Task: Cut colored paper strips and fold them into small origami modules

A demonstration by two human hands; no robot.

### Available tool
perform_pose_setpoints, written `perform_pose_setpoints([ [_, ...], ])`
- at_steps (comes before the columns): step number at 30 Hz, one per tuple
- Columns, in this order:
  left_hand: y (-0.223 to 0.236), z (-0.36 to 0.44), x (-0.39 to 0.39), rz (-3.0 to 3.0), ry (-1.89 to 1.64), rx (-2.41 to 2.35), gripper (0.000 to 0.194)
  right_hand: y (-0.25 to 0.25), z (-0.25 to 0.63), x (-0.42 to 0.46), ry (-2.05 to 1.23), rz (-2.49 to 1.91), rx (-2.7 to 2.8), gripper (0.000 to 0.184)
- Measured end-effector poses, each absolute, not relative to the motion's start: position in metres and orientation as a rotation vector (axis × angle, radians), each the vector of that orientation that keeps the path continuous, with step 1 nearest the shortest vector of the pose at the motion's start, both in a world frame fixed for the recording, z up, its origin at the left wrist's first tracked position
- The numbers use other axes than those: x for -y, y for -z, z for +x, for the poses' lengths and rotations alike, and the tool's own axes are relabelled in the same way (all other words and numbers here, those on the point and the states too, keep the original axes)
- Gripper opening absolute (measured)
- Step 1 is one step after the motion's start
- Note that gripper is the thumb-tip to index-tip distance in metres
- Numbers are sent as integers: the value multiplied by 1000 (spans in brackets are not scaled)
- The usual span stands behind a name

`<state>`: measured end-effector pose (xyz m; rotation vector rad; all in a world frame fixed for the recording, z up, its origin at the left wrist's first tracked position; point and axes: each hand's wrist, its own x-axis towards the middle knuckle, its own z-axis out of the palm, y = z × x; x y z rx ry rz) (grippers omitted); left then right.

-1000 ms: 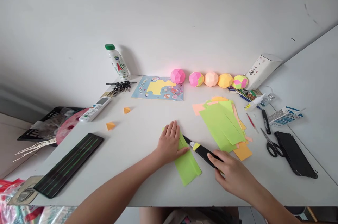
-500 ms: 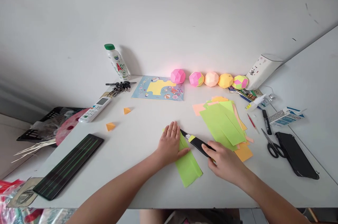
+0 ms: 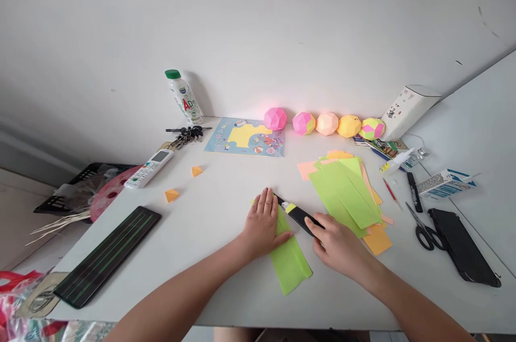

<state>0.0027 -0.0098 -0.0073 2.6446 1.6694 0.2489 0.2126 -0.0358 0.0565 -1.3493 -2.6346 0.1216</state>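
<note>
- The left hand (image 3: 262, 226) lies flat, fingers held together and thumb spread, pressing a folded strip of green paper (image 3: 291, 272) to the bench (image 3: 209, 245); it grips nothing.
- The right hand (image 3: 338, 242) is curled closed around the handle of a black-and-yellow cutter (image 3: 300, 219), index finger laid along it.
- The cutter's blade end is at the strip's far end, just beside the left fingertips; from here I can't tell how deep it sits in the fold.
- The strip lies near the front edge, its nearer half uncovered.
- Right of the cutter, loose green and orange sheets (image 3: 342, 191) overlap in a pile.
- Beyond that pile lie black-handled scissors (image 3: 425, 232).
</note>
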Motion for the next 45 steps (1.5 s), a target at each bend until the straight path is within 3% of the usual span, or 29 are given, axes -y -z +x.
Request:
perform_pose_setpoints([
  [11,10,3,8,2595,-318,-1681,91,-51,226,18,-189,-1341,2382,40],
  [17,5,-4,-14,2311,-551,-1814,53,-60,308,-10,173,-1674,1976,41],
  [20,-2,-19,-28,2198,-571,-1872,41,-55,351,-22,196,-1943,1872,43],
  [24,-14,-38,-37,2207,-451,-1834,58,-47,379,-27,92,-2232,1820,45],
  [27,-19,-41,-35,2198,-398,-1817,54,-46,374,-26,222,-2296,1830,38],
  [30,-21,-36,-31,2191,-411,-1801,44,-46,339,-19,450,-2042,1828,30],
  [34,-17,-28,-28,2183,-501,-1759,31,-38,257,8,67,-1349,2255,30],
  [37,-13,-25,-29,2128,-612,-1690,19,-31,208,34,-235,-887,2711,47],
  [45,-6,-28,-40,1969,-750,-1545,22,-23,215,27,-398,-927,2594,34],
])
